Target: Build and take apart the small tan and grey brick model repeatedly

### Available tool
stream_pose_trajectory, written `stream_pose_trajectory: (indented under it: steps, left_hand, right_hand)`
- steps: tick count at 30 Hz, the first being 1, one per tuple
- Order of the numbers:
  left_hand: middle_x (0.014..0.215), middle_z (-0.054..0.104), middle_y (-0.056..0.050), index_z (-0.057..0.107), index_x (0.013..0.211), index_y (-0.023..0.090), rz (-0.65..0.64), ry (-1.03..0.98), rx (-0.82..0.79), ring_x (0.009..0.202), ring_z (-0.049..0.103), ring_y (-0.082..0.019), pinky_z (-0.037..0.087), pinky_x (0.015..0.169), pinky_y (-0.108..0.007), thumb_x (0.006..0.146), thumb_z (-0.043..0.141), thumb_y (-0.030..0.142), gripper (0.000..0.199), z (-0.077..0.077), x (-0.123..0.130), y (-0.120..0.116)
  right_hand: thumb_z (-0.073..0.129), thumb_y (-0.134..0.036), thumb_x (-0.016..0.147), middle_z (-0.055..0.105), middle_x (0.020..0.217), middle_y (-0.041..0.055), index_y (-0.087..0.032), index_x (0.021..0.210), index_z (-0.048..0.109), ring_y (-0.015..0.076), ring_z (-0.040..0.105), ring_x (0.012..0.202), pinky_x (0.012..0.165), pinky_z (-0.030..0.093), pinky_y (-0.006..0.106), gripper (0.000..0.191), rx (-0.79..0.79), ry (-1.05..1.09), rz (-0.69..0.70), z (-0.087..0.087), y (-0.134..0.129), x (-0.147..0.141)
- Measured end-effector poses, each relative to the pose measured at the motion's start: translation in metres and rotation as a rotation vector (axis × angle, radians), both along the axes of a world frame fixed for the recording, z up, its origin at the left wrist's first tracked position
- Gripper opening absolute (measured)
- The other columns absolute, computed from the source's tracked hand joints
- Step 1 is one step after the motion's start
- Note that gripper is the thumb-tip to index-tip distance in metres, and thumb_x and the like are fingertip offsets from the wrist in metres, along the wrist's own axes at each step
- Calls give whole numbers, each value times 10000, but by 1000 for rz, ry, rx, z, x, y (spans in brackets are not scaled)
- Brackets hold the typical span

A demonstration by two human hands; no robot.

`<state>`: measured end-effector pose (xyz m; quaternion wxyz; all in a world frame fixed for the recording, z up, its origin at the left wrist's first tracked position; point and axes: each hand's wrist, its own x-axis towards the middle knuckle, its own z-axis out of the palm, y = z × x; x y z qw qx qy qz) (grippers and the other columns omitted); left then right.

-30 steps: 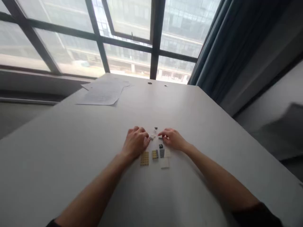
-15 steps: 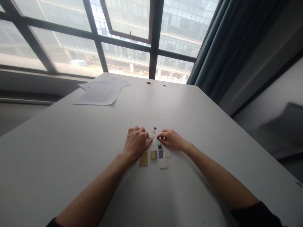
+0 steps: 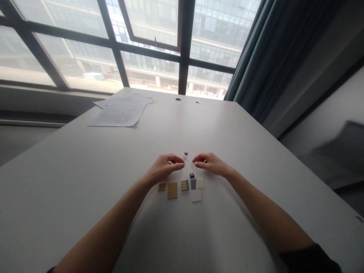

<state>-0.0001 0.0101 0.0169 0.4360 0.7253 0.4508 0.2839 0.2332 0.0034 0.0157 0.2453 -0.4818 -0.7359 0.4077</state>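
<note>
My left hand [image 3: 167, 165] is pinched, its fingertips close to a small white piece [image 3: 185, 157]; what lies between them is too small to make out. Opposite it, my right hand [image 3: 210, 163] pinches a small grey toy building brick [image 3: 193, 163]. A black brick [image 3: 192, 175] lies just below the gap between the hands. Nearer to me are a tan plate [image 3: 172, 190], a smaller tan plate [image 3: 162, 187], a tan-and-grey studded block [image 3: 184, 185], a dark grey plate [image 3: 193, 184], a white studded plate [image 3: 200, 184] and a smooth white square [image 3: 196, 195].
A small black piece [image 3: 185, 153] lies beyond the hands. Printed papers [image 3: 119, 112] overlap at the far left of the white table [image 3: 85, 182]. Two round holes mark the far edge, before a large window. A blue curtain [image 3: 256, 64] hangs at the right.
My left hand has turned and shifted back to the left, uncovering the smaller tan plate. My right hand has moved slightly up and right with the grey brick.
</note>
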Motion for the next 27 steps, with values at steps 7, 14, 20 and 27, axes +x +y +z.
stream_pose_trajectory:
  steps: [7, 14, 20, 27]
  left_hand:
    - [919, 676, -38, 726, 826, 249, -53, 467, 521, 927, 548, -247, 393, 859, -401, 751, 620, 344, 161, -13, 23, -9]
    - [988, 664, -45, 715, 922, 254, -45, 526, 582, 963, 527, -246, 367, 871, -405, 787, 632, 383, 203, -18, 19, -6]
    - [967, 661, -28, 736, 850, 305, -76, 484, 603, 959, 516, -225, 351, 873, -397, 846, 577, 276, 163, -18, 16, -6]
    - [942, 668, -28, 745, 838, 311, -90, 472, 624, 927, 511, -216, 341, 854, -382, 845, 597, 264, 156, -19, 19, -7]
  right_hand:
    - [651, -166, 743, 595, 801, 11, -169, 894, 705, 103, 538, 687, 697, 423, 229, 161, 236, -235, -4, -16, -8, 2]
    - [677, -197, 752, 594, 816, 8, -178, 946, 705, 92, 526, 662, 697, 429, 227, 197, 237, -214, -15, -20, -8, 3]
    - [632, -192, 801, 608, 831, 14, -187, 926, 718, 87, 524, 641, 681, 430, 226, 152, 230, -179, -31, -20, -8, 4]
    - [643, -178, 786, 603, 804, 7, -187, 894, 725, 88, 521, 647, 696, 427, 225, 136, 266, -189, -44, -22, -10, -9]
